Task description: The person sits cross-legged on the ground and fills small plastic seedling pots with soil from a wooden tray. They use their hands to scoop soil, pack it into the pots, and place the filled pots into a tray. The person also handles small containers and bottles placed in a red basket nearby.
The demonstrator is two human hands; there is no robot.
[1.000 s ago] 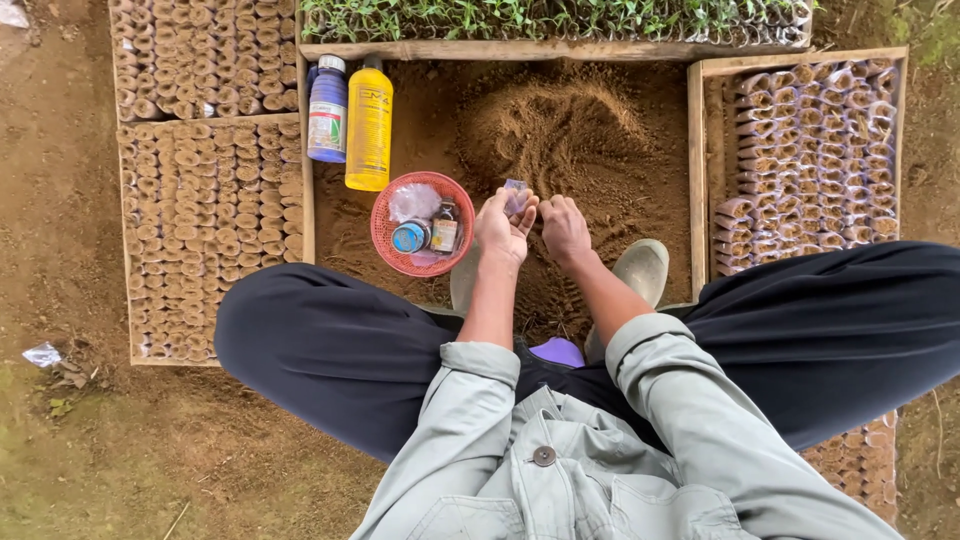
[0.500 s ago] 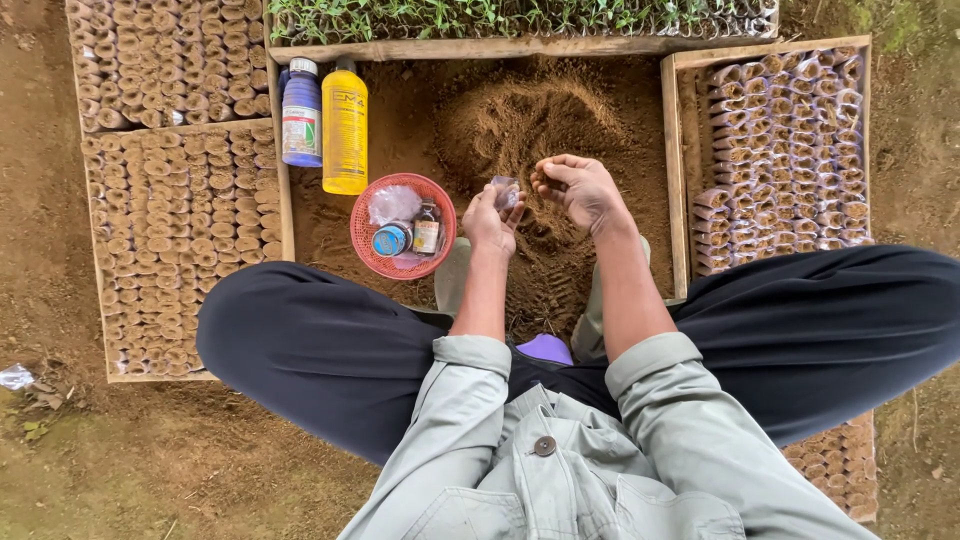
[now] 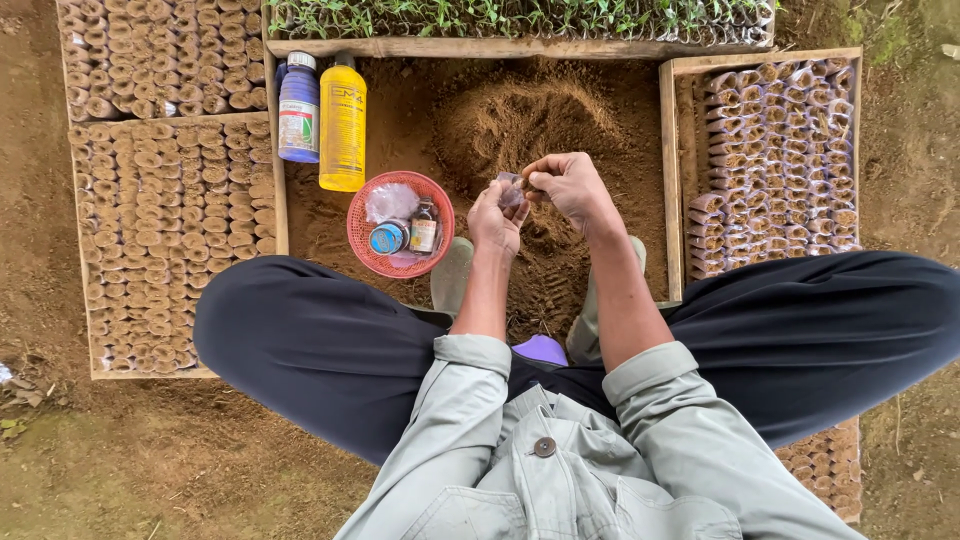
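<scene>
My left hand holds a small clear plastic seedling bag upright over the brown soil heap. My right hand is just right of it, fingers pinched at the bag's mouth with a bit of soil in them. Both hands hover above my boots and the loose soil between my knees.
A red basket with small bottles and a tin sits left of my hands. A blue bottle and a yellow bottle stand behind it. Wooden trays of filled soil bags lie left; a tray of bags lies right. Seedlings line the back.
My right hand rose from the soil to the bag's mouth. The left hand stayed on the bag. The camera view shifted slightly.
</scene>
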